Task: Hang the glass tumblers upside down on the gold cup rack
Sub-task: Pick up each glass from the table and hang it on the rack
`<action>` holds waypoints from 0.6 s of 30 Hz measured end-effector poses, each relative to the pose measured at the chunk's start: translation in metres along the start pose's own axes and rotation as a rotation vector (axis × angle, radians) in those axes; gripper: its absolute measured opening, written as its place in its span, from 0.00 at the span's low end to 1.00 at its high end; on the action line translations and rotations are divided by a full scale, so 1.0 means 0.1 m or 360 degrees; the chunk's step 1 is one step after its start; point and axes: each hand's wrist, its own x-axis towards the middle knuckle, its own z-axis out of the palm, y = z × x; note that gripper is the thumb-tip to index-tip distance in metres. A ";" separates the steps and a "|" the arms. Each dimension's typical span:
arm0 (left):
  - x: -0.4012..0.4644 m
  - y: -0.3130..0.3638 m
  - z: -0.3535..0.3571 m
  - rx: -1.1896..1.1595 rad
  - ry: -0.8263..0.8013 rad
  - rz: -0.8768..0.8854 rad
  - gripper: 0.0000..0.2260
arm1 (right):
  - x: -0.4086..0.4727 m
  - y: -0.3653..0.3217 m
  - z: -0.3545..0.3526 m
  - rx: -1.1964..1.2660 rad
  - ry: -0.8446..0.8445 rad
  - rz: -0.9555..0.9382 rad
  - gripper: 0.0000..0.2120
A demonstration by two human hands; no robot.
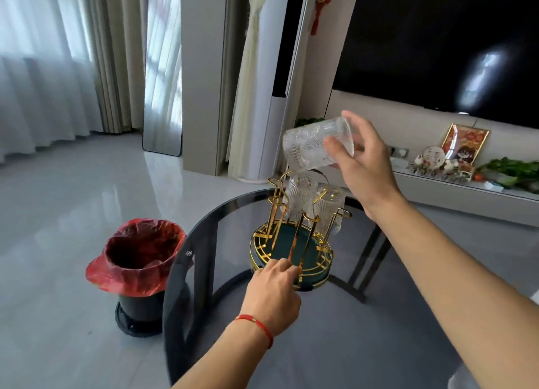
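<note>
The gold cup rack [291, 244], with a dark green round base, stands on the dark glass table [335, 330]. Two ribbed glass tumblers [313, 203] hang upside down on its far prongs. My right hand [364, 167] holds a third clear patterned tumbler [316, 148] by its base, tilted with the mouth toward the lower left, just above the rack. My left hand [272, 295] rests at the rack's near rim, fingertips pinching a gold wire. Several gold prongs on the near and left side stand bare.
A dark bin lined with a red bag [140, 269] stands on the floor left of the table. Behind are a TV console with ornaments [455, 158], a large dark screen [437, 44], a standing mirror [162, 96] and curtains.
</note>
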 end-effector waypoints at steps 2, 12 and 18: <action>0.01 0.01 -0.01 0.0024 0.0026 -0.0036 0.17 | 0.23 -0.02 0.18 -0.0146 -0.0054 -0.0003 0.29; 0.01 0.03 0.01 0.0159 0.0039 -0.0059 0.17 | 0.73 0.16 0.68 -0.0855 -0.0447 0.0122 0.33; 0.02 0.07 0.02 0.0186 0.0055 -0.0093 0.16 | 0.68 0.37 0.80 -0.0927 -0.0641 0.0211 0.33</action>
